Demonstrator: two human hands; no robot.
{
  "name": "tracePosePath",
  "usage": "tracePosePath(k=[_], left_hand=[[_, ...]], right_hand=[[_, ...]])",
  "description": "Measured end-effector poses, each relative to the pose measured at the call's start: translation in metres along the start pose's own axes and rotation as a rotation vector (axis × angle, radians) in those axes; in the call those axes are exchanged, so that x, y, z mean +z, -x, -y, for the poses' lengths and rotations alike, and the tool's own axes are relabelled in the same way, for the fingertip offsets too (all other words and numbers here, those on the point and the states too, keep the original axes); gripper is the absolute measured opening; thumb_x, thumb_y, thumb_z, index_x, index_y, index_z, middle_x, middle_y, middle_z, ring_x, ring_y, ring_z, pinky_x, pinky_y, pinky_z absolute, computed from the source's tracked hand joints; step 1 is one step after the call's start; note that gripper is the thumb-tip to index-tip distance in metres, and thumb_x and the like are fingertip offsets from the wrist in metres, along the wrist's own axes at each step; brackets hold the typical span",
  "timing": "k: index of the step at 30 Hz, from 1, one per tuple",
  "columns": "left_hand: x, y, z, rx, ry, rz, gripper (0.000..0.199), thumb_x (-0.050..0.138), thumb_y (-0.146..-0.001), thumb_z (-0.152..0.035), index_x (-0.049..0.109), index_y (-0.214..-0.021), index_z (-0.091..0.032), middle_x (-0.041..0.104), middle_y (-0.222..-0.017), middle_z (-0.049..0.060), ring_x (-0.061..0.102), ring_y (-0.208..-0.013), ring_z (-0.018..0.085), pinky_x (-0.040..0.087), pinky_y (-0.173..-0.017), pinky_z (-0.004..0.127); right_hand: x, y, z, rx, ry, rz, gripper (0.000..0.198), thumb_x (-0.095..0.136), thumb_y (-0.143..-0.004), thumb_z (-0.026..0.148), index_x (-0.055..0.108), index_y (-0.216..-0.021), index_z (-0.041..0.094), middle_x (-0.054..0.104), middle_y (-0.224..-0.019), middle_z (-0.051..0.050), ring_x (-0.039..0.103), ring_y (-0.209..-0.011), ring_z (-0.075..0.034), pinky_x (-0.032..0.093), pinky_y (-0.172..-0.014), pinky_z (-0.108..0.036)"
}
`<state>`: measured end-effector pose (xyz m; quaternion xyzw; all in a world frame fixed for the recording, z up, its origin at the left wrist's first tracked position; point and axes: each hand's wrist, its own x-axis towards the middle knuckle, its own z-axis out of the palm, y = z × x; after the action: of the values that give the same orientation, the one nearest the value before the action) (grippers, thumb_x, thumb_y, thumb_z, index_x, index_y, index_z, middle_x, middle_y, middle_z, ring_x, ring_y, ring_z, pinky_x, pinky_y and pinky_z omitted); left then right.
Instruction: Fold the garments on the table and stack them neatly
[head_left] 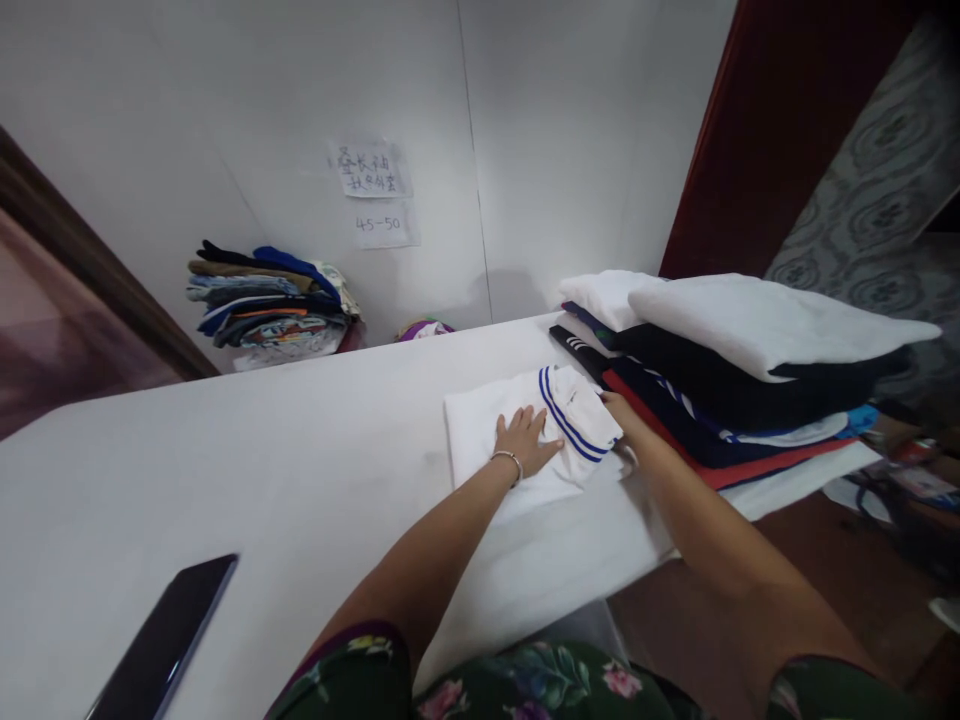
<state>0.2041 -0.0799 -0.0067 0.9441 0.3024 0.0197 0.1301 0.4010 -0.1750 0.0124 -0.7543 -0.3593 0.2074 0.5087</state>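
Note:
A folded white shirt [480, 425] with two blue stripes lies on the white table, right of the middle. My left hand [526, 441] rests flat on it with fingers spread, just left of the stripes. A bracelet circles that wrist. At the shirt's right edge, my right hand [619, 412] grips the fabric near the striped end. Its fingers are partly hidden by the cloth and the hand itself. Close beyond this hand rises a stack of folded clothes [675, 420], in navy, red, black and white.
A phone [169, 640] lies on the white table [300, 470] at the near left. Behind the far edge stand a pile of folded clothes [270, 300] and a purple and white bundle [425, 330]. Handwritten paper signs [375, 170] hang on the wall. A floor area shows at the right.

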Motion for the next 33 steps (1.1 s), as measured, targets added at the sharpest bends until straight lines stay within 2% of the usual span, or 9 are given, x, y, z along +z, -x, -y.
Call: tracePosePath(k=[3,6,10,14,19,22,25,30,33], left_hand=[[0.006,-0.004,-0.005,-0.006,-0.036,0.037,0.086,0.026,-0.082,-0.075,0.025,-0.151,-0.025,0.016,-0.160,0.010,0.010,-0.147,0.031,0.004,-0.115,0.061],[0.010,-0.008,-0.011,-0.008,-0.049,0.053,0.086,0.026,-0.081,-0.075,0.027,-0.151,-0.025,0.017,-0.160,0.010,0.009,-0.147,0.032,0.003,-0.114,0.062],[0.003,-0.007,-0.016,0.007,-0.018,0.048,0.083,0.031,-0.083,-0.071,0.026,-0.151,-0.025,0.017,-0.160,0.011,0.011,-0.147,0.033,0.005,-0.114,0.064],[-0.018,0.002,-0.007,0.054,0.015,-0.023,0.070,0.041,-0.086,-0.059,0.027,-0.150,-0.033,0.025,-0.158,0.004,0.014,-0.146,0.031,0.007,-0.114,0.063],[-0.034,0.020,0.031,-0.157,-0.036,-0.087,0.066,0.035,-0.089,-0.058,0.039,-0.145,-0.023,0.026,-0.158,0.010,0.015,-0.146,0.031,0.007,-0.115,0.062],[-0.024,0.030,0.049,-0.238,-0.045,-0.045,0.069,0.029,-0.090,-0.063,0.038,-0.146,-0.023,0.021,-0.159,0.009,0.012,-0.147,0.030,0.007,-0.115,0.062],[-0.010,0.034,0.053,-0.230,-0.030,-0.084,0.070,0.028,-0.090,-0.064,0.036,-0.146,-0.024,0.024,-0.158,0.008,0.013,-0.147,0.029,0.005,-0.115,0.062],[-0.004,0.035,0.062,-0.228,0.091,-0.197,0.061,0.034,-0.091,-0.059,0.047,-0.138,-0.024,0.033,-0.155,0.008,0.020,-0.146,0.027,0.010,-0.117,0.057],[-0.011,0.035,0.080,-0.409,0.316,-0.336,0.057,0.044,-0.091,-0.050,0.047,-0.136,-0.016,0.033,-0.154,0.013,0.023,-0.145,0.027,0.019,-0.117,0.048]], right_hand=[[-0.015,-0.004,-0.004,0.058,0.035,-0.036,0.034,0.053,-0.092,0.027,0.059,-0.123,0.015,0.064,-0.119,-0.013,0.063,-0.106,-0.023,0.052,-0.093,-0.042],[-0.016,0.007,0.009,-0.063,0.113,-0.084,0.042,0.049,-0.088,0.025,0.057,-0.129,0.019,0.059,-0.133,-0.009,0.053,-0.125,-0.023,0.040,-0.108,-0.041],[0.027,0.031,0.050,-0.501,0.283,0.058,0.048,0.047,-0.089,0.034,0.054,-0.135,0.021,0.050,-0.143,-0.006,0.041,-0.136,-0.022,0.032,-0.114,-0.040],[0.079,0.031,0.079,-0.680,0.409,0.165,0.053,0.041,-0.093,0.042,0.045,-0.142,0.022,0.035,-0.153,-0.007,0.022,-0.145,-0.023,0.023,-0.116,-0.045],[0.099,-0.006,0.059,-0.513,0.733,0.277,0.058,0.036,-0.095,0.049,0.037,-0.146,0.020,0.023,-0.158,-0.010,0.013,-0.147,-0.026,0.015,-0.116,-0.051],[0.091,-0.026,0.030,-0.261,0.933,0.302,0.060,0.033,-0.096,0.050,0.032,-0.148,0.020,0.019,-0.159,-0.010,0.011,-0.147,-0.028,0.010,-0.115,-0.057],[0.081,-0.036,0.010,-0.070,0.966,0.272,0.065,0.026,-0.095,0.055,0.025,-0.151,0.021,0.011,-0.161,-0.009,0.010,-0.147,-0.028,0.010,-0.114,-0.058],[0.079,-0.041,0.003,-0.038,0.960,0.268,0.068,0.022,-0.093,0.058,0.022,-0.152,0.023,0.008,-0.162,-0.005,0.007,-0.148,-0.025,0.014,-0.114,-0.057],[0.080,-0.041,0.003,-0.031,0.952,0.270,0.069,0.021,-0.093,0.059,0.021,-0.152,0.023,0.008,-0.162,-0.005,0.007,-0.148,-0.024,0.015,-0.114,-0.056]])
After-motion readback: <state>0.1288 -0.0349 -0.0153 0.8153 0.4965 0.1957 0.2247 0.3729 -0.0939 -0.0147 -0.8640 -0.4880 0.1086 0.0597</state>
